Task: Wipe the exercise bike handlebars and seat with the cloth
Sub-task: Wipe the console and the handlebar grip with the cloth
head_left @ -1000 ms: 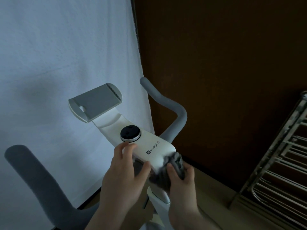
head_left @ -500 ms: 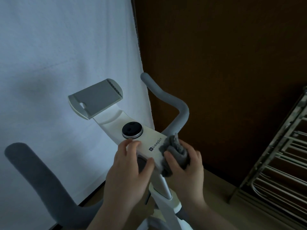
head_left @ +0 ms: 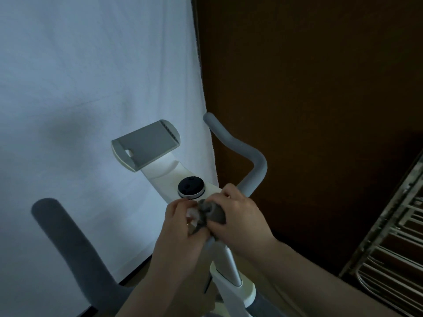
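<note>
Head view: right hand [head_left: 238,220] clutching grey cloth [head_left: 211,212] on bike console [head_left: 174,177], left hand [head_left: 178,234] gripping console edge.

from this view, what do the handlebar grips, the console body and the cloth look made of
Handlebar grips: likely foam or soft rubber, matte grey, no shine. Console body: probably hard plastic, smooth off-white with a slight sheen. Cloth: soft grey fabric, maybe microfibre, bunched in folds in the right hand.

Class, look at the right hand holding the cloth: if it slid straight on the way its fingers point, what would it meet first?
Probably the left hand, which touches the cloth just beyond the right hand; its fingers seem to point left across the console, though depth is unclear.
</note>
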